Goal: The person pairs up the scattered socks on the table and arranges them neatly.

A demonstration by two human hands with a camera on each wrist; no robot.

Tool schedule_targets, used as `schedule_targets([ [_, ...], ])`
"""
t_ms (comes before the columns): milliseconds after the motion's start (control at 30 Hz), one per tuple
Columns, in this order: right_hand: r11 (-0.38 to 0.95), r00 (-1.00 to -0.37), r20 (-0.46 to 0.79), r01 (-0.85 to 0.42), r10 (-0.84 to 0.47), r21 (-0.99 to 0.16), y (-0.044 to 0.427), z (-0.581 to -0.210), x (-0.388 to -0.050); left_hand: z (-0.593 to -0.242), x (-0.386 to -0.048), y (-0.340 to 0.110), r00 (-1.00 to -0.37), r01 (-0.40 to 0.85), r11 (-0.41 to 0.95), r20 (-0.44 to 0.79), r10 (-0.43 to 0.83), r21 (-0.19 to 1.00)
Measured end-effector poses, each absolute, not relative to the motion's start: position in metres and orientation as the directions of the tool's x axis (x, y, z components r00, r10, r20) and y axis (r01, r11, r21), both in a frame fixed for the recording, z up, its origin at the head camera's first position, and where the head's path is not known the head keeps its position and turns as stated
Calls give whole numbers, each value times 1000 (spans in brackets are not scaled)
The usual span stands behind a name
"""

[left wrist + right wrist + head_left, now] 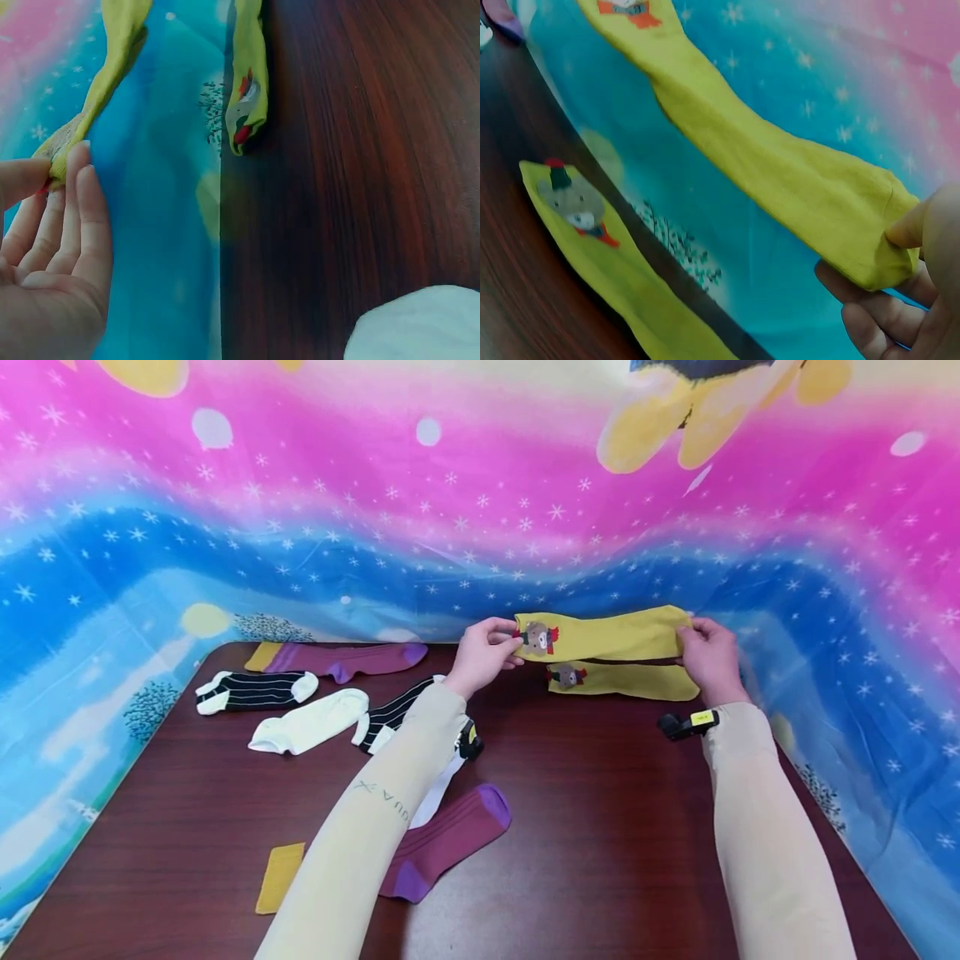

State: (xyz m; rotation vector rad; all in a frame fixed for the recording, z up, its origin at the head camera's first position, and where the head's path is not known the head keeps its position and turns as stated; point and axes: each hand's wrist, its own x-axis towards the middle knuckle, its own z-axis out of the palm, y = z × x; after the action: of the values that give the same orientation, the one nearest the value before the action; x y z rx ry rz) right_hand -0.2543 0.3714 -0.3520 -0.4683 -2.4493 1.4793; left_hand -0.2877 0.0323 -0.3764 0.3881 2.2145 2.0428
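A yellow-green sock (611, 637) with a bear figure near one end is stretched sideways above the table's far edge. My left hand (486, 652) pinches its bear end between thumb and fingers, seen closely in the left wrist view. The opposite end is pinched by my right hand (708, 653); in the right wrist view thumb and fingers (904, 232) press on the fabric. Below it a matching yellow-green sock (633, 682) lies flat on the table, its own bear showing at the left.
Left on the table lie a purple sock (345, 660), black striped socks (258, 691) and a white sock (311, 722). Nearer, a second purple sock (457, 843) lies partly behind my left sleeve, beside a mustard cuff (280, 878). A patterned cloth (480, 527) hangs behind the table.
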Motion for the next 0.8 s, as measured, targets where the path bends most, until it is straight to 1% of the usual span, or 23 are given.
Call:
schedule_targets([
  [267, 442, -916, 1, 193, 402, -876, 389, -355, -261, -375, -297, 56, -959, 118, 62, 97, 265, 991],
  [500, 449, -909, -5, 211, 416, -868, 402, -357, -263, -377, -297, 71, -962, 103, 42, 88, 258, 994],
  [800, 387, -897, -66, 254, 437, -886, 416, -360, -258, -390, -289, 88, -965, 60, -4, 59, 255, 998],
])
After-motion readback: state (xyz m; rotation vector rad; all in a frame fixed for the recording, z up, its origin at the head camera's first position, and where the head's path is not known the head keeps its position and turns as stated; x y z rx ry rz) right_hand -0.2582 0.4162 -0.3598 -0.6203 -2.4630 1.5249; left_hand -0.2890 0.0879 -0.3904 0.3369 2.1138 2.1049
